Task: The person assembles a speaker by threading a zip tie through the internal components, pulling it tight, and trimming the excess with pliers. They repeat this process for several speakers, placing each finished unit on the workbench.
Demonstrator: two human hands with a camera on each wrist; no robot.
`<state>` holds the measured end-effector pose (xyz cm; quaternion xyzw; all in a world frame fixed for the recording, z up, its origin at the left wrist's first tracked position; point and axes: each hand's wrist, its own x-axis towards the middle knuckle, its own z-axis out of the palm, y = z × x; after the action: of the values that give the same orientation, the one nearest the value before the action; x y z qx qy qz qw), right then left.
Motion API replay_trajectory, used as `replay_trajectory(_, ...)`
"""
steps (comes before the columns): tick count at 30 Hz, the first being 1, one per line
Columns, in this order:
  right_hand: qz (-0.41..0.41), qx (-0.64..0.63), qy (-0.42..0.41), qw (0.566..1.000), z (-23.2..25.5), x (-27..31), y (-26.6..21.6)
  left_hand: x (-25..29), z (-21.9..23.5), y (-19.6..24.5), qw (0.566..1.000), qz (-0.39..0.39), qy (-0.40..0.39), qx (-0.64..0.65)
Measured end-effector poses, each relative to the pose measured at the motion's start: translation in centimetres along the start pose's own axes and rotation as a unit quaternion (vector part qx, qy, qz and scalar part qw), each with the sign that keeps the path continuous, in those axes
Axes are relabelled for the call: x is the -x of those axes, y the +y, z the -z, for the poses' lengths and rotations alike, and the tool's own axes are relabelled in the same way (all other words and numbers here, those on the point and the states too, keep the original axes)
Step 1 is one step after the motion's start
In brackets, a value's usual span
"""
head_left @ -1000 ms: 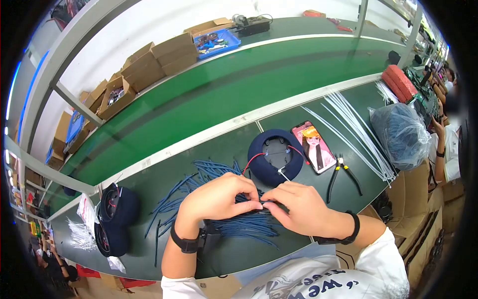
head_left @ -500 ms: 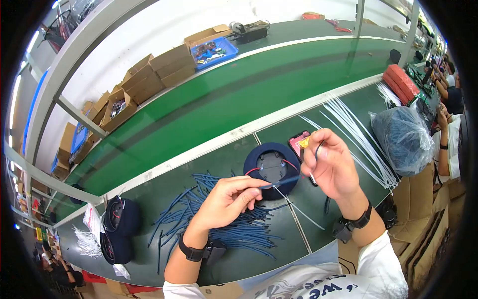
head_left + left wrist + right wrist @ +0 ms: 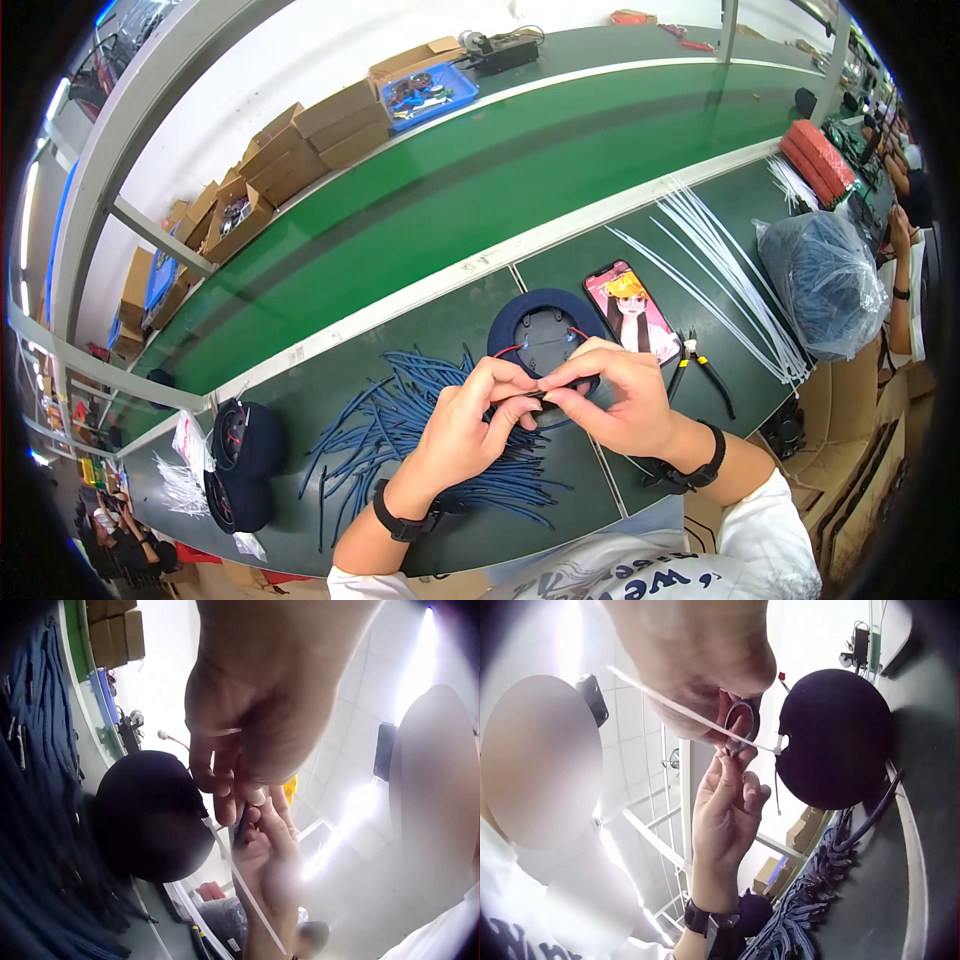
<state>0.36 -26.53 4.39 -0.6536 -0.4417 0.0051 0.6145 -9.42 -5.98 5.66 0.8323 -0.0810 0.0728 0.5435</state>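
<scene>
My left hand point(image 3: 470, 420) and right hand point(image 3: 622, 395) meet fingertip to fingertip over the worktable. Between them both pinch a dark blue cord point(image 3: 756, 720), which curves into a small loop in the right wrist view. Just beyond the fingers sits a round navy padded piece point(image 3: 513, 312) with a black centre and red wires; the hands overlap its near edge in the head view. A white cable tie point(image 3: 686, 712) sticks out from this piece, past the right hand. Under and left of the hands spreads a pile of dark blue cords point(image 3: 385, 430).
A phone point(image 3: 633, 312) and cutting pliers point(image 3: 712, 378) lie to the right, with long white cable ties point(image 3: 735, 270) and a bag of dark cords point(image 3: 822, 285) beyond. At left stand two more navy pieces point(image 3: 262, 435). Cardboard boxes point(image 3: 345, 120) line the back shelf.
Half a second ago my right hand was raised to the right, with the cord stretched from the left hand. It has come back down, and both hands' fingertips are together on the cord again.
</scene>
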Motion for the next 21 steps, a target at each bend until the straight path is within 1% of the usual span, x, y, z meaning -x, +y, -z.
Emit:
replay_trajectory(3,-0.019,-0.081,0.061,0.995,-0.8,0.6,0.9,0.2,-0.2,-0.1,1.0,-0.009,0.015,0.003)
replay_trajectory(6,-0.009,-0.107,0.034,0.994,-1.1,0.8,1.2,0.4,-0.6,-0.4,0.999,-0.027,0.036,0.01)
replay_trajectory(9,-0.015,-0.088,0.013,0.996,-0.9,0.6,0.8,0.4,-0.8,-0.7,0.996,-0.064,0.068,-0.015)
replay_trajectory(12,0.073,0.001,0.004,0.997,-0.6,-0.8,-0.3,0.2,-1.3,-1.0,0.987,-0.099,0.119,-0.04)
replay_trajectory(13,0.066,0.001,0.003,0.998,-0.6,-0.7,-0.2,0.2,-1.4,-1.1,0.983,-0.108,0.139,-0.047)
replay_trajectory(15,0.053,0.001,0.001,0.999,-0.5,-0.3,0.3,0.3,-1.8,-1.6,0.989,-0.072,0.131,0.007)
replay_trajectory(16,0.032,0.015,0.007,0.999,-0.1,-0.3,0.3,0.2,-1.8,-2.1,0.99,-0.053,0.126,0.033)
replay_trajectory(17,0.01,0.028,0.012,0.999,0.4,-0.4,0.0,-0.7,-0.3,-2.9,0.974,-0.165,0.119,-0.102)
replay_trajectory(18,-0.013,0.042,0.017,0.999,0.9,-0.5,-0.1,-1.5,0.6,-2.1,0.957,-0.153,0.139,-0.203)
replay_trajectory(19,-0.036,0.02,0.032,0.999,1.4,-0.7,-0.1,-2.1,0.8,-2.3,0.954,-0.133,0.129,-0.234)
replay_trajectory(20,-0.086,-0.033,0.057,0.994,1.5,-0.7,0.0,-2.5,0.9,-2.8,0.95,-0.116,0.12,-0.264)
replay_trajectory(21,-0.082,-0.015,0.056,0.995,1.9,-0.8,0.2,-2.5,0.9,-3.2,0.961,-0.101,0.092,-0.242)
